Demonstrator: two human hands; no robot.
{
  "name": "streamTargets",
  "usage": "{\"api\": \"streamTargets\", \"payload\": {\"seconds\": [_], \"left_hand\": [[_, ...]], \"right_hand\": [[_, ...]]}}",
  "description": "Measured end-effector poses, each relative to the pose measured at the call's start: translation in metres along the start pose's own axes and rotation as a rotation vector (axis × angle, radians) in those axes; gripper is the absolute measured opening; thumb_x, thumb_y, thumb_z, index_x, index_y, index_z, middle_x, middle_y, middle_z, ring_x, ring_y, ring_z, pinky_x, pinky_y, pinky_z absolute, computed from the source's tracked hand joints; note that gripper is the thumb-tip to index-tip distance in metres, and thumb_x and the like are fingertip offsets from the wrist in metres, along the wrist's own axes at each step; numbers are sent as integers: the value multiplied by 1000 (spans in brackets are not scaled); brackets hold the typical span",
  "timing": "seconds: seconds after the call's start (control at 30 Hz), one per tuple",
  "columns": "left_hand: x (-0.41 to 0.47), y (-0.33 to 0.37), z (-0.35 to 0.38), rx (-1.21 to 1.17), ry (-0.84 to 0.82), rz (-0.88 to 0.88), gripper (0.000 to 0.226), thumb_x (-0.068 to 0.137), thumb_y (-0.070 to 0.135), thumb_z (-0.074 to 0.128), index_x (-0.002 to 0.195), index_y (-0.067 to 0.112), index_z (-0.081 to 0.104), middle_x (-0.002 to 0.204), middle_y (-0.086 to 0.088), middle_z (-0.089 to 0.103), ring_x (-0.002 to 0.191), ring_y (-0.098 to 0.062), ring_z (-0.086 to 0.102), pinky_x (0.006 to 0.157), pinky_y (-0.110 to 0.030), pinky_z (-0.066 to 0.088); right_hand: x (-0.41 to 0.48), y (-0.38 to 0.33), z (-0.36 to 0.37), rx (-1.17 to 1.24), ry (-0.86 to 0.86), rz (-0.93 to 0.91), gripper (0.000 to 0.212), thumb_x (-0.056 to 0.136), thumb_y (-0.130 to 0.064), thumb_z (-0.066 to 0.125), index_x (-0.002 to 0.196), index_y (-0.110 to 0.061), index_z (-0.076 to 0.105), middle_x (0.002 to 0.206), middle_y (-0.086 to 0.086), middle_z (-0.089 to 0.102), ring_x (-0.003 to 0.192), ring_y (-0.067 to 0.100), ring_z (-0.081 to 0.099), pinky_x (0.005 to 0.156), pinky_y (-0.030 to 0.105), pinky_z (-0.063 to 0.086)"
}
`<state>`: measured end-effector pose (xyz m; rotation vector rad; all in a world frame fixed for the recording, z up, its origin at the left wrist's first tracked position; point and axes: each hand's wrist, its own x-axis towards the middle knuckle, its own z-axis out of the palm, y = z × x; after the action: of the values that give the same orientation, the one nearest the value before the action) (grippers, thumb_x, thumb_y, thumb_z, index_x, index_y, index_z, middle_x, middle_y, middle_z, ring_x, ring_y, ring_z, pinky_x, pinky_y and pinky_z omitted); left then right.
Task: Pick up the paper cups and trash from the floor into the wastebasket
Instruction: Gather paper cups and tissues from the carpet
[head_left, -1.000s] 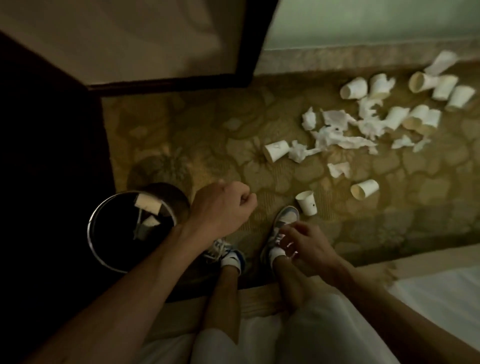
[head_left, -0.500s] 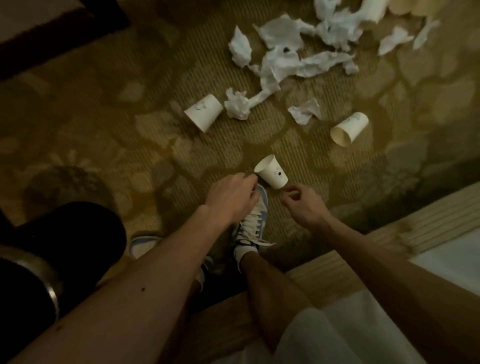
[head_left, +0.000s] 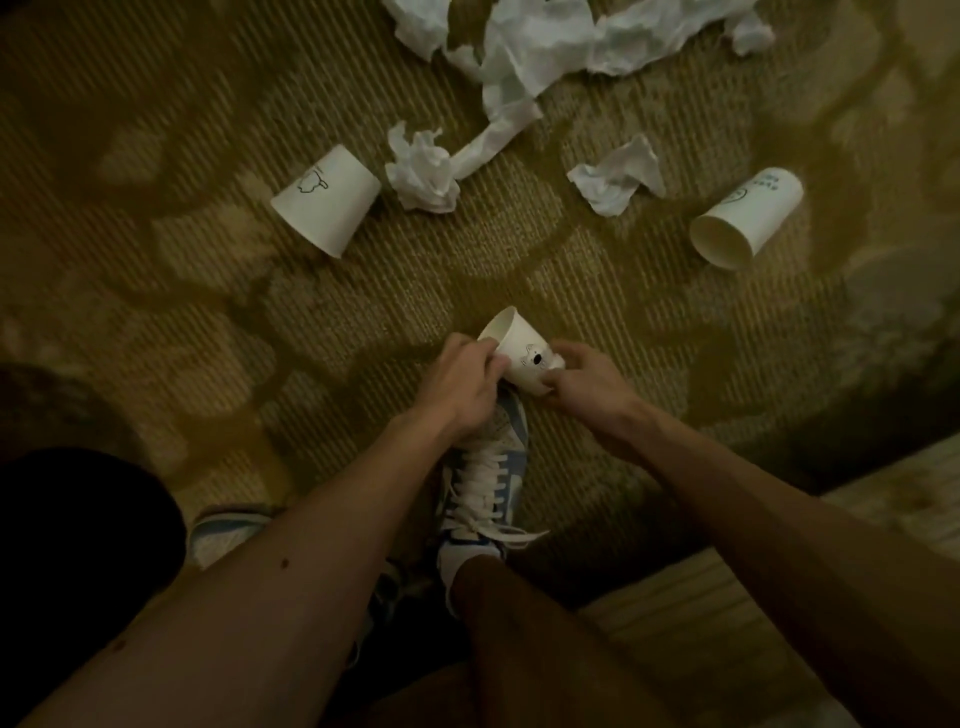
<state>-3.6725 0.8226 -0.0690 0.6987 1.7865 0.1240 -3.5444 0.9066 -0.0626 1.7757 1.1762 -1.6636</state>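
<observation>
**One cup in hand, most of the litter left on the floor**

Nearest the camera, the person's two forearms reach down over a laced sneaker (head_left: 485, 467). Just past its toe, both hands grip one paper cup (head_left: 522, 358). The left hand (head_left: 462, 387) curls its fingers round the rim end, and the right hand (head_left: 589, 387) pinches the base end. The cup is tilted, its mouth pointing away and to the left. Whether it has left the carpet (head_left: 571, 270) I cannot tell. At the carpet's near left edge sits a dark round shape, probably the wastebasket (head_left: 78, 519), too dark to show what is in it.

Farther out, a second cup (head_left: 327, 200) lies tipped over toward the left, just beside a crumpled tissue (head_left: 423, 174). A smaller wad (head_left: 618, 176) lies near the middle. A third cup (head_left: 745, 218) lies on its side toward the right, mouth facing the person. Farthest, along the carpet's far edge, is a heap of crumpled paper (head_left: 545, 47).

As I judge it, the job is far from finished. The gripped cup is not yet in the basket, and two cups plus all the paper remain.
</observation>
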Motion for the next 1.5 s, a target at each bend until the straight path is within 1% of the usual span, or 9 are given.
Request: {"api": "streamTargets", "payload": {"seconds": [0.13,0.27,0.57,0.73,0.83,1.03,1.2,1.4,1.5], "left_hand": [[-16,15,-37,-44,-12,45,28,106,32,39,116,14,58,124,-8,49,105,-14,46,88,-27,34],[-29,34,-98,71,-49,170,28,105,31,43,78,25,50,96,0,52,83,-10,48,68,-26,35],[-57,48,-164,32,32,364,28,99,35,55,72,27,56,70,9,56,62,-1,51,54,-24,35],[-50,38,-174,-134,167,316,25,95,50,55,106,28,58,103,9,59,89,-4,57,68,-26,49],[-27,22,-169,-208,191,191,37,96,50,53,125,27,50,123,-1,55,101,-14,58,77,-41,57],[29,-23,-164,246,323,-51,80,89,37,69,152,15,25,156,-16,27,142,-37,26,114,-55,28],[60,-35,-154,261,355,-48,96,84,27,76,156,17,14,157,-20,26,141,-43,29,111,-61,29],[54,-33,-144,257,279,-63,108,77,28,82,157,28,8,160,-22,17,140,-44,30,110,-57,30],[42,-15,-141,195,176,21,82,74,25,82,142,30,37,131,-13,52,99,-25,58,80,-39,50]], "right_hand": [[-21,-22,-9,-54,-57,-92,60,90,-11,67,144,-9,42,135,12,56,117,26,59,98,47,52],[-56,-60,-18,-203,-64,-206,67,80,-33,79,138,-15,50,127,5,61,111,21,61,95,45,53],[-97,-123,-2,-82,-92,-412,50,74,-33,84,117,-19,63,106,1,70,96,15,69,75,29,60],[-85,-128,9,-19,-54,-403,38,78,-39,80,107,-25,60,96,-8,68,75,1,68,54,13,51],[-54,-123,12,39,-39,-341,52,79,-42,79,120,-17,59,103,-3,68,82,7,70,61,24,59],[-4,-108,6,180,-1,-261,62,78,-46,78,127,-15,58,104,-7,65,87,9,66,48,15,51],[10,-93,-6,237,-31,-209,69,72,-52,80,128,-17,59,114,1,68,99,20,68,83,44,60],[2,-83,-18,341,-55,-176,63,76,-44,81,126,-13,59,113,6,69,97,22,70,86,46,59],[-9,-84,-28,333,-57,-172,59,76,-42,81,123,-14,60,112,4,70,95,20,71,83,42,60]]}}
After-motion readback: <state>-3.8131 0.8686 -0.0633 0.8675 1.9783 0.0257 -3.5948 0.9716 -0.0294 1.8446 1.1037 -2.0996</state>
